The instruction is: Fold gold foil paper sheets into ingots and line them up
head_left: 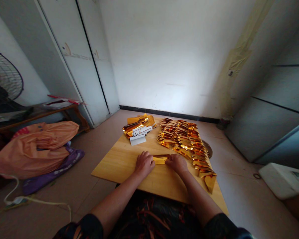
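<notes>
Low over the front middle of the wooden board (114, 162), a strip of gold foil paper (160, 160) is stretched between my two hands. My left hand (144, 164) grips its left end with the fingers curled in. At the other end, my right hand (177, 163) pinches the paper between thumb and fingers. The strip looks folded, with a darker upper edge. To the right lie rows of folded gold foil pieces (181, 136), overlapping each other. Behind my left hand is a loose pile of gold foil sheets (137, 124) with white paper (139, 139) on it.
A grey cabinet (72, 56) stands at the back left, a refrigerator-like grey unit (276, 96) at the right. An orange bag (35, 146) and a purple bag (52, 171) lie left on the floor, near a cable (47, 201). A white box (281, 181) sits at the right.
</notes>
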A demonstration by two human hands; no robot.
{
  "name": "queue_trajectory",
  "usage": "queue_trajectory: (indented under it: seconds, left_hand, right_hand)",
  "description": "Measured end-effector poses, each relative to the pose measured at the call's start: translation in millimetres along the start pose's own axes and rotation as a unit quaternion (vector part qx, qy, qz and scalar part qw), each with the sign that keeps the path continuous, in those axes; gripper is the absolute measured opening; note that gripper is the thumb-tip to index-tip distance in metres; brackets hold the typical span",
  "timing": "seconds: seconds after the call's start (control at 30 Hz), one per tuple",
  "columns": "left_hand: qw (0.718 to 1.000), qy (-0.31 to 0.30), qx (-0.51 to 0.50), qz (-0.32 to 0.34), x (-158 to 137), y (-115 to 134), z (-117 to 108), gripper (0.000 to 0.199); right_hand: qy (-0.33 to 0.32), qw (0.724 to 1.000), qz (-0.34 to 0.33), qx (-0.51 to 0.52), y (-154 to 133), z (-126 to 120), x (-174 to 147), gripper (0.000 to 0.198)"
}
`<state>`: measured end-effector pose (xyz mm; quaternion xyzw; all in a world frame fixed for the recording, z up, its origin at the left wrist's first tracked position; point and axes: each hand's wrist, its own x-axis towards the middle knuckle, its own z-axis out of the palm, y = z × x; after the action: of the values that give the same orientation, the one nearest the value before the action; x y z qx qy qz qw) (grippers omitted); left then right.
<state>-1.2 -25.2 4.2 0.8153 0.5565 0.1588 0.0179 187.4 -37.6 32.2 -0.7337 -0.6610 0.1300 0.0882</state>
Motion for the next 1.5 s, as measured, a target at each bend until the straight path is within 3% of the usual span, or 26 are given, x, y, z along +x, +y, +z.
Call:
queue_trajectory:
  seconds: [0.5,0.73,0.9,1.17,1.5]
  left_hand:
    - [0.999,-0.024,-0.013,-0.024,4,2,-5,0.016]
    - [1.0,0.006,-0.022,-0.013,-1,1,-3,0.002]
    - [0.998,0.013,-0.014,0.061,-3,3,-1,0.006]
    - [0.977,-0.018,-0.011,0.211,4,1,8,0.017]
    - [0.967,-0.006,0.021,0.252,-11,0,-5,0.016]
  right_hand:
    - [0.029,0.998,-0.016,-0.049,-2,13,-1,0.02]
    - [0.044,0.999,-0.007,-0.005,2,15,-2,0.014]
    - [0.082,0.994,-0.053,0.044,9,21,-7,0.015]
    - [0.042,0.994,-0.072,0.074,10,20,-7,0.025]
    - [0.03,0.995,-0.087,0.038,2,15,-4,0.027]
